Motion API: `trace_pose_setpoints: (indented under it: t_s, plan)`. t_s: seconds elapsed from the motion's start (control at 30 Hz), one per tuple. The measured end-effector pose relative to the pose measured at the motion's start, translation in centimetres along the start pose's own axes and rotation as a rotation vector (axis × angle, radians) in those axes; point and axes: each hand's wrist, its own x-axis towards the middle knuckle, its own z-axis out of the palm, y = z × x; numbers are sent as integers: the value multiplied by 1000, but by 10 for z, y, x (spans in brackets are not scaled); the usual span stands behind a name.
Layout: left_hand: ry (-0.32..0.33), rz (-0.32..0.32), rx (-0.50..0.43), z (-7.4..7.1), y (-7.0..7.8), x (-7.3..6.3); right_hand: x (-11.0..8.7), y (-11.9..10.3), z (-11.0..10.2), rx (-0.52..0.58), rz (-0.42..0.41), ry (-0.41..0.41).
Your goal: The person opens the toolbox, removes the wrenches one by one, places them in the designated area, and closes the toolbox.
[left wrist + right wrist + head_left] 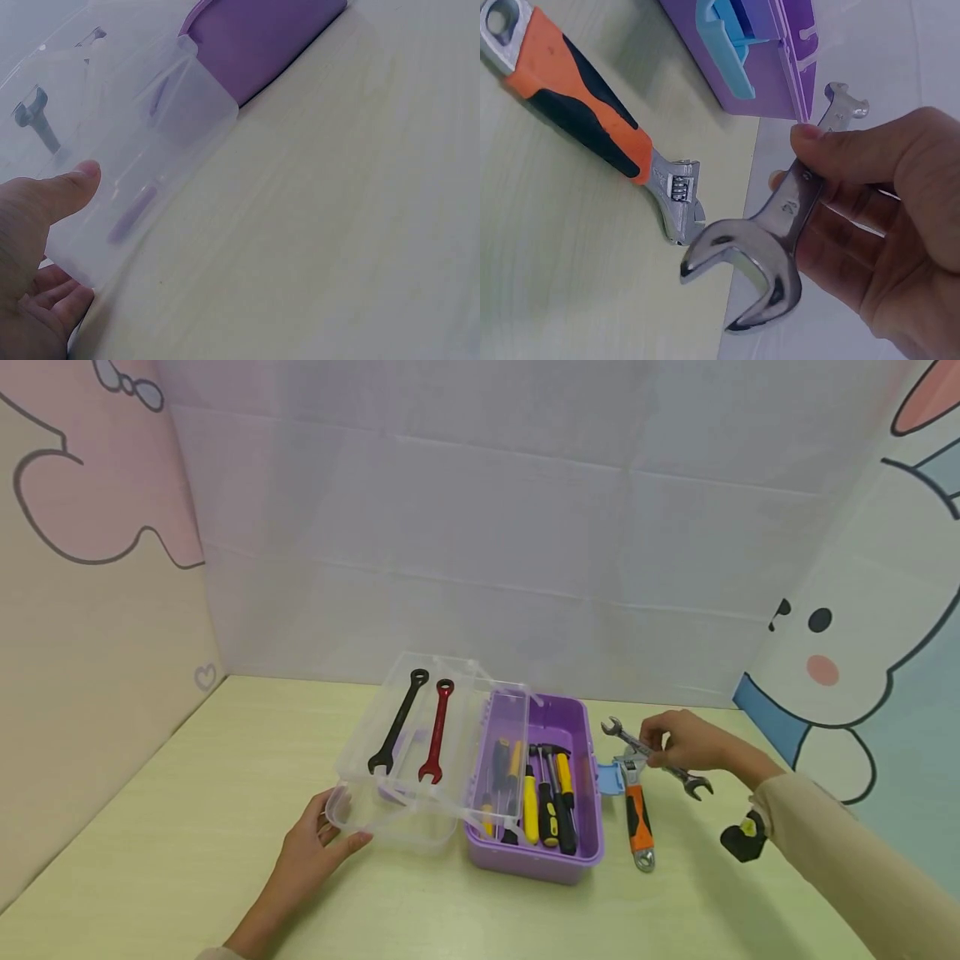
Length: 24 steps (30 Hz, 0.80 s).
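My right hand (678, 741) pinches a silver double open-end wrench (784, 214) between thumb and fingers, raised over the table to the right of the purple toolbox (525, 860). Just below it, an adjustable wrench (638, 818) with an orange and black handle lies on the table. On the left, my left hand (311, 847) holds the near left corner of the toolbox's clear lid (180, 142), thumb on one side and fingers at the edge. A black combination wrench (397, 727) and a red one (437, 727) lie on the folded-back lid.
Inside the toolbox are several tools, among them a yellow-handled tool (531, 810) and a small hammer (564, 793). A blue latch (611, 779) juts from its right side. A black and yellow object (745, 837) sits by the right forearm. Fabric walls border the table (247, 735).
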Motion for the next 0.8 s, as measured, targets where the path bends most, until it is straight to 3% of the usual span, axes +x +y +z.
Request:
trace_pose_setpoints:
  t_s: [0.27,0.8]
  plan:
    - [-3,-10,9,-1,0,0,-9,8,3,277,228,1]
    - [-13,-38,6,-1,-2,0,-26,26,19,488,422,23]
